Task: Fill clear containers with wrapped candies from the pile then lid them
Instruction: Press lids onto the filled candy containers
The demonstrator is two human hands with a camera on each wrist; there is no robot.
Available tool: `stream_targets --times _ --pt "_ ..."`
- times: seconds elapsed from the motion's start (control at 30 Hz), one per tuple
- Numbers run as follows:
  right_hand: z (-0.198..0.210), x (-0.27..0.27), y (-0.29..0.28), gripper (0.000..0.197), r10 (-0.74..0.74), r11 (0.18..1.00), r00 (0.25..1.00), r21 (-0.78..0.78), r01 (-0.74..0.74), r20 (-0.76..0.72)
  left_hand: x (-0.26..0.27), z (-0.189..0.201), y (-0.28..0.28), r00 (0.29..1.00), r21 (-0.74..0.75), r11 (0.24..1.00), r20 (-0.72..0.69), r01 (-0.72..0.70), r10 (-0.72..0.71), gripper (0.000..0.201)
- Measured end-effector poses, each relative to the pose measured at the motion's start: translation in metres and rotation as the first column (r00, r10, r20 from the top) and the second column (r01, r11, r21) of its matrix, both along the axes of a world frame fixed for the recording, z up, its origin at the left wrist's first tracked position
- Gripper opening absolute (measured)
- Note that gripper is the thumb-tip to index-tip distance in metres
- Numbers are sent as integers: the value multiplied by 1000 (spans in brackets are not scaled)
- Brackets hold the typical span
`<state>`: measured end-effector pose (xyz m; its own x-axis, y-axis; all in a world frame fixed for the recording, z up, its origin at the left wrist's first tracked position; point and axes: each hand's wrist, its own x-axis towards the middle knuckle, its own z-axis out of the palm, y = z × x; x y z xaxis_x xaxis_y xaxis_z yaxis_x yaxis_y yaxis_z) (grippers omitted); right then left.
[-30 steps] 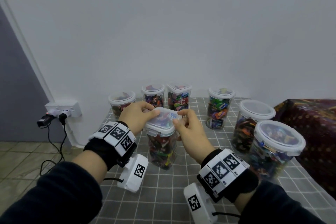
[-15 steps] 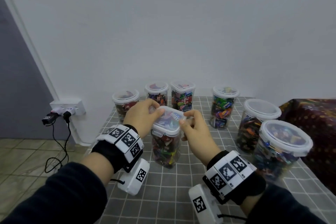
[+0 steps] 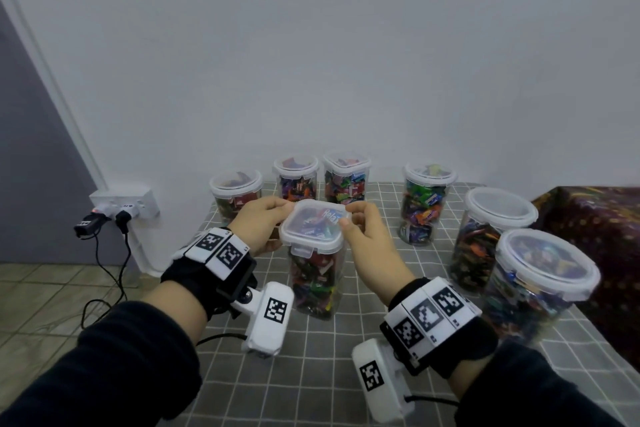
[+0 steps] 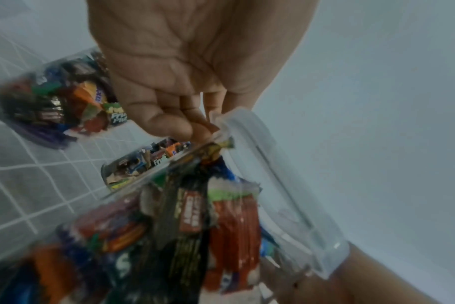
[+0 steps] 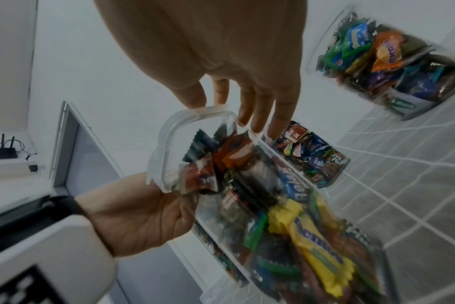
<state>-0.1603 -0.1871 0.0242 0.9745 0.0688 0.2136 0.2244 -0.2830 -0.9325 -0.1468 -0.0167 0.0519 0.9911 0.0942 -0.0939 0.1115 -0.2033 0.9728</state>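
A square clear container (image 3: 313, 282), packed with wrapped candies, stands upright on the grey checked table (image 3: 311, 378). Its white-rimmed lid (image 3: 313, 230) sits on top. My left hand (image 3: 277, 222) grips the lid's far-left corner, fingers curled over the rim and thumb at the side. Opposite, my right hand (image 3: 348, 217) pinches the lid's far-right edge between thumb and fingers. In the left wrist view curled fingers (image 4: 169, 121) meet the lid (image 4: 273, 174) above the candies (image 4: 195, 222). In the right wrist view the fingers (image 5: 257, 111) reach over the lid (image 5: 169, 139).
Several lidded candy-filled containers stand in a row by the wall, such as a round one (image 3: 235, 192) and a tall one (image 3: 427, 206). Two big round ones (image 3: 495, 239) (image 3: 543, 288) stand at the right. A wall socket with plugs (image 3: 121, 206) is left of the table. A dark patterned cloth (image 3: 588, 222) lies at the right.
Both hands have stayed on the lid, with the fingers shifting slightly along its rim. The container has kept its place.
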Motion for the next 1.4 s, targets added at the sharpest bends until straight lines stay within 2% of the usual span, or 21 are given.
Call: stream_targets --times 0.07,0.23,0.3,0.37,0.6,0.7,0.87,1.1,1.17,1.23,1.3,1.33,1.4 --pt "7 5 -1 14 1 1000 999 -14 -1 -43 0 1 -1 1000 -27 1000 -16 10 -10 12" --pt "20 19 0 24 16 971 998 -239 -31 -65 11 -2 1 996 196 980 75 36 -52 34" --pt "25 24 2 32 15 949 995 -313 -45 -100 14 0 -1 993 317 948 95 40 -74 38" --pt "28 29 3 33 21 935 991 -348 -65 -129 16 2 -2 990 410 911 111 37 -91 41" --pt "30 37 7 20 27 974 983 -216 -67 -182 23 5 0 983 456 889 140 45 -122 38" --pt "35 40 5 24 22 973 986 -223 -59 -162 27 8 1 977 455 889 163 48 -136 34" --pt "31 46 5 26 4 973 981 -225 -49 -196 34 4 -3 980 500 862 117 80 -159 24" --pt "30 45 7 20 -4 964 975 -261 -55 -221 39 8 -2 973 509 842 37 179 -229 31" --pt "27 43 8 17 -17 940 990 -339 -32 -139 37 5 -2 984 534 837 49 118 -170 32" --pt "25 38 9 17 -52 885 998 -462 59 26 30 4 -2 991 635 771 126 -49 -41 31" --pt "25 33 9 24 -56 830 987 -543 128 147 19 7 -1 980 750 642 201 -157 4 37" --pt "26 32 8 28 -47 808 984 -572 138 172 13 9 0 976 786 594 216 -170 -7 40" --pt "26 29 6 35 -23 782 987 -613 116 156 5 12 2 978 809 568 207 -151 -35 41"
